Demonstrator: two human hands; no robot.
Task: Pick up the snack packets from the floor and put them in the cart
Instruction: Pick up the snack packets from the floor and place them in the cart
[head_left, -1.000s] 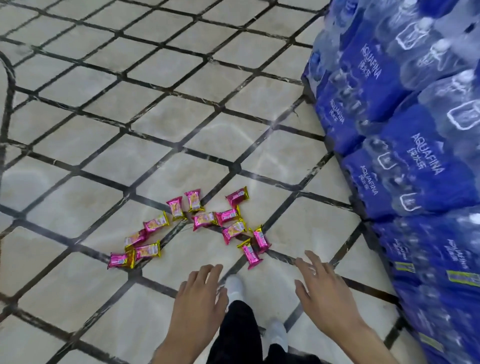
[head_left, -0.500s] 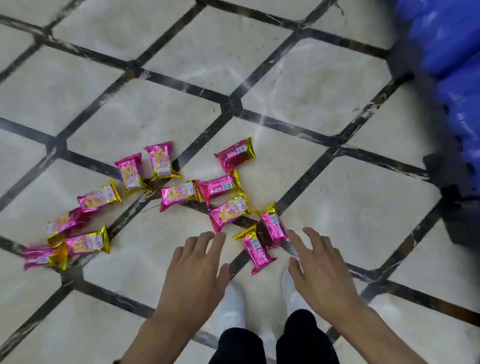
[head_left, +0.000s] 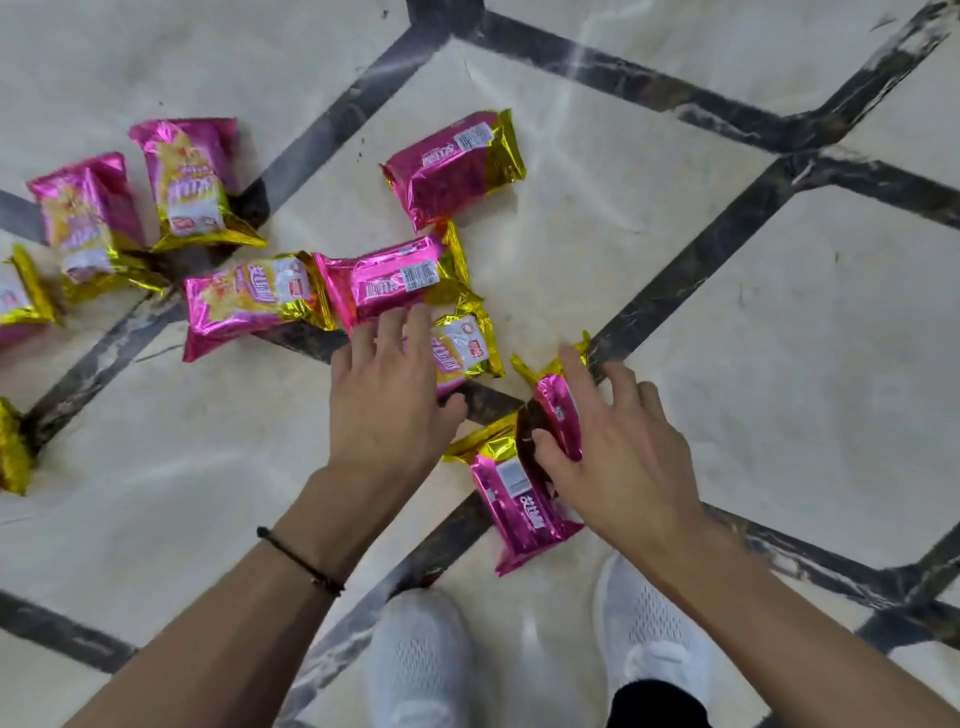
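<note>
Several pink-and-gold snack packets lie scattered on the pale tiled floor (head_left: 675, 312). My left hand (head_left: 387, 410) rests flat, fingers apart, over one packet (head_left: 465, 348), its fingertips touching another packet (head_left: 384, 280) beyond. My right hand (head_left: 618, 457) has thumb and fingers closed around a packet (head_left: 558, 410) tilted on its edge. Another packet (head_left: 519, 509) lies just below it, partly under that hand. More packets lie at the far middle (head_left: 452, 166) and to the left (head_left: 244, 301), (head_left: 187, 182), (head_left: 83, 218). The cart is not in view.
My two white shoes (head_left: 421, 660), (head_left: 649, 634) stand at the bottom, close behind the nearest packet. Dark marble strips (head_left: 701, 260) cross the floor in a diamond pattern. Two more packets are cut off by the left edge (head_left: 15, 296), (head_left: 10, 447).
The view has dropped close to the floor and the blue water packs have left the frame. Both hands reached down onto the packets; the right hand closed around one.
</note>
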